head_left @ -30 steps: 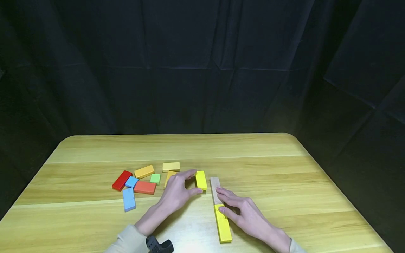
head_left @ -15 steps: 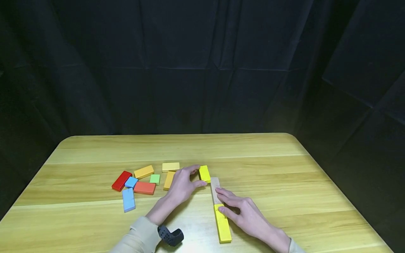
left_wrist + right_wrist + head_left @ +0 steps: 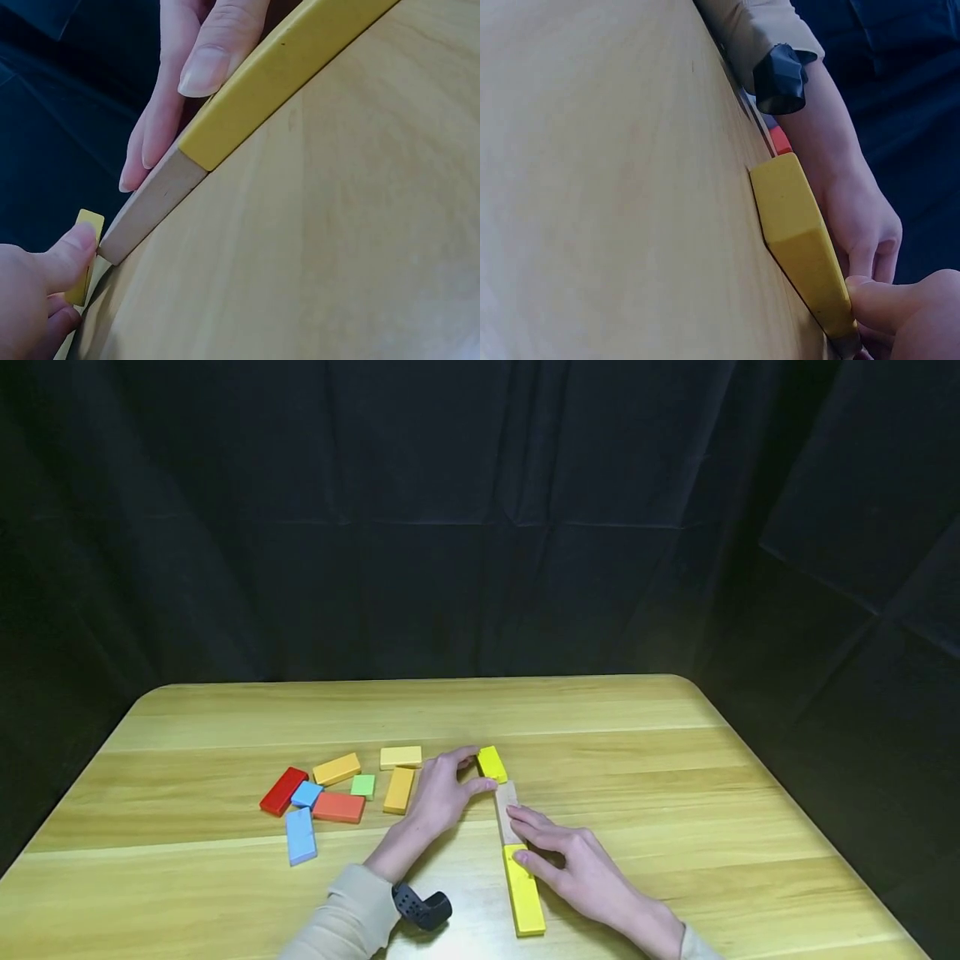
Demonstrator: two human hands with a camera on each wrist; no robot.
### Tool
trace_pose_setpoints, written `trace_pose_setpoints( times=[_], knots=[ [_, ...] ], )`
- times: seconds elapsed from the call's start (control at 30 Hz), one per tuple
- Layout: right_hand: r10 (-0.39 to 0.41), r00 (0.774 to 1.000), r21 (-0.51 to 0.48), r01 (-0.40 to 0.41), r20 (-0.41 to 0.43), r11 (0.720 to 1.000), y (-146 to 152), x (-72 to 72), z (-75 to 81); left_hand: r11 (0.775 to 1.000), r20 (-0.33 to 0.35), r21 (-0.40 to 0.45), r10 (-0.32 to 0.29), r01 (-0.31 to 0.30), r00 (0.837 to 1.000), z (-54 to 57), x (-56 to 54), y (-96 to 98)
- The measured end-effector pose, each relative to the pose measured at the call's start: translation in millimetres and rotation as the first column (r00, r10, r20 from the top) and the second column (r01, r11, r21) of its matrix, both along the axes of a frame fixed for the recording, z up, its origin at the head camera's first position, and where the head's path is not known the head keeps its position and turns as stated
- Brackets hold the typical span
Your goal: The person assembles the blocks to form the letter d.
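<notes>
Left hand (image 3: 439, 795) pinches a bright yellow oblong block (image 3: 492, 763) — right hand (image 3: 576, 867), loosely spread, touches a pale block (image 3: 503, 820).

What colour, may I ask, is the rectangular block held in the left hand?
Bright yellow; that yellow rectangular block shows best in the head view.

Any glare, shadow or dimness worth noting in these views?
Head: whitish glare on the table at bottom centre, shadow beside the left forearm; left wrist: dimmer, curtain very dark; right wrist: also dim, the near yellow block a muted mustard.
</notes>
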State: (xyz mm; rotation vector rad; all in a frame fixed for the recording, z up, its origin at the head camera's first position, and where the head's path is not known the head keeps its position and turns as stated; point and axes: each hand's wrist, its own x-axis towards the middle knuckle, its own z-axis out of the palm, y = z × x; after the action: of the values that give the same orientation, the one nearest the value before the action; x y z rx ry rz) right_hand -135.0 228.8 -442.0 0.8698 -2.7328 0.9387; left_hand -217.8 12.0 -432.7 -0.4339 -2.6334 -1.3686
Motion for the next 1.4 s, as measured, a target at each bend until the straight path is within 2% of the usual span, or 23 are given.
trace_pose_setpoints(
  times=[0.47,0.87,1.0,1.23,1.4],
  knots=[
    [-0.002,1.0,-0.018,0.002,-0.006,1.0,-2,0.9,-1.6,0.998,0.047,0.054,-0.039,0.036,0.998,-0.6,-7.2,7.4],
    [0.001,1.0,-0.02,-0.001,0.005,1.0,-2,0.2,-0.6,0.997,0.094,0.042,-0.067,0.063,0.993,1.2,-9.8,8.1],
    [0.003,1.0,-0.021,-0.003,0.001,1.0,-2,0.0,-0.6,0.997,0.097,0.031,-0.077,0.074,0.992,0.8,-10.3,8.0],
    [-0.001,1.0,-0.022,0.0,-0.007,1.0,-1,-0.4,-1.2,0.997,0.059,0.036,-0.071,0.069,0.996,-0.7,-11.3,10.2],
    [-0.004,1.0,-0.021,0.004,0.001,1.0,-1,-0.1,-1.4,0.997,0.063,0.042,-0.066,0.063,0.996,-0.2,-10.9,11.8]
  ],
)
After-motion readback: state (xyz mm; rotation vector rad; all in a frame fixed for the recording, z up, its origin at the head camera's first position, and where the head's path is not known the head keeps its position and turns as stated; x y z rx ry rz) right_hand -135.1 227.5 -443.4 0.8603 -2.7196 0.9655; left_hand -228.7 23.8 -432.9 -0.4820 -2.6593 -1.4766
